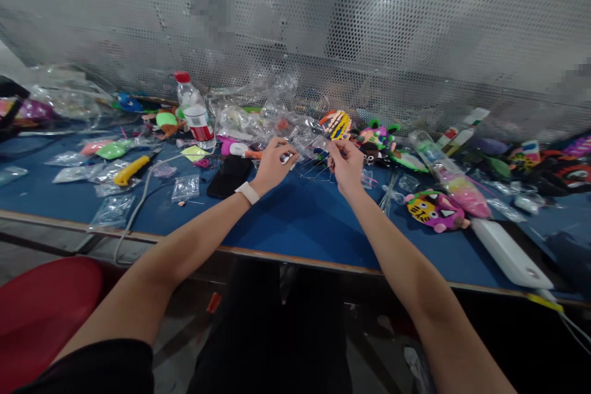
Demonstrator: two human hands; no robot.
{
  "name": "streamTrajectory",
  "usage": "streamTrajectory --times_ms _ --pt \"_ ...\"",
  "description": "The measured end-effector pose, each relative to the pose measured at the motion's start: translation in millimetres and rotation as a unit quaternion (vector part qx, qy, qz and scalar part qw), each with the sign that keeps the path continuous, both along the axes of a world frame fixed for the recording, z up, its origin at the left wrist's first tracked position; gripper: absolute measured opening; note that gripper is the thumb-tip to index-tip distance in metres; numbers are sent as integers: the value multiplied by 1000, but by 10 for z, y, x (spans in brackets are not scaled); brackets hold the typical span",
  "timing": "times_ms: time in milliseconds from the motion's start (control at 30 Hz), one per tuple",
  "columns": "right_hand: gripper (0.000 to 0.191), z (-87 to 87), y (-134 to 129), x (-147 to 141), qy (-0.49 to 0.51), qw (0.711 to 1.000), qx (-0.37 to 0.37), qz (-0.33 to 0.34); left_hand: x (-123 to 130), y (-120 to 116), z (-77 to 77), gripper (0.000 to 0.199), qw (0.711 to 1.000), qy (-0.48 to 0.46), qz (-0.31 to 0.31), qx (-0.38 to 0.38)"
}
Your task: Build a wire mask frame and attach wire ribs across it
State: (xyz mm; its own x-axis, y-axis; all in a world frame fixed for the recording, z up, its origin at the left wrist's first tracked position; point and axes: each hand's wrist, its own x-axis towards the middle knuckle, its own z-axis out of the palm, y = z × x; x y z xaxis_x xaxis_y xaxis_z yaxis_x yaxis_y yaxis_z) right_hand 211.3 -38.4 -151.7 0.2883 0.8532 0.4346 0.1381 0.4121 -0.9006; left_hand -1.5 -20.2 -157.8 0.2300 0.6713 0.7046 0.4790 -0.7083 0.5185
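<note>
My left hand (pixel 277 163), with a white band (pixel 248 192) on its wrist, is held over the blue table (pixel 295 221), thumb and forefinger pinched together. What they hold is too small to make out. To its right my right hand (pixel 346 163) is also pinched, its fingertips hiding whatever is between them. Several thin wires (pixel 316 171) lie between and just below the two hands. Crumpled clear plastic bags (pixel 286 126) are heaped right behind them. A flat black object (pixel 229 176) lies beside my left wrist.
On the left stand a red-capped bottle (pixel 196 112) and a yellow-handled cutter (pixel 132 171) among small bags. A colourful clay mask (pixel 436 210) and a white power bank (pixel 510 252) lie to the right. A perforated metal panel (pixel 295 24) borders the back. A red stool (pixel 50 308) stands lower left.
</note>
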Motion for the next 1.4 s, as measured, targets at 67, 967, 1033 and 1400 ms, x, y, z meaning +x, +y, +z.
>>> streamTrajectory --times_ms 67,967,1033,1400 --pt "24 1 -4 -13 -2 1000 7 2 0 13 -18 7 1000 6 -12 -13" --pt "26 94 -118 58 -208 975 66 -30 -17 -5 -3 10 999 45 -25 18" --pt "28 81 -100 59 -194 978 67 -21 -19 -9 -3 11 998 48 -30 23" --pt "23 7 -60 88 -107 994 21 -18 -14 -32 -49 10 994 90 -36 45"
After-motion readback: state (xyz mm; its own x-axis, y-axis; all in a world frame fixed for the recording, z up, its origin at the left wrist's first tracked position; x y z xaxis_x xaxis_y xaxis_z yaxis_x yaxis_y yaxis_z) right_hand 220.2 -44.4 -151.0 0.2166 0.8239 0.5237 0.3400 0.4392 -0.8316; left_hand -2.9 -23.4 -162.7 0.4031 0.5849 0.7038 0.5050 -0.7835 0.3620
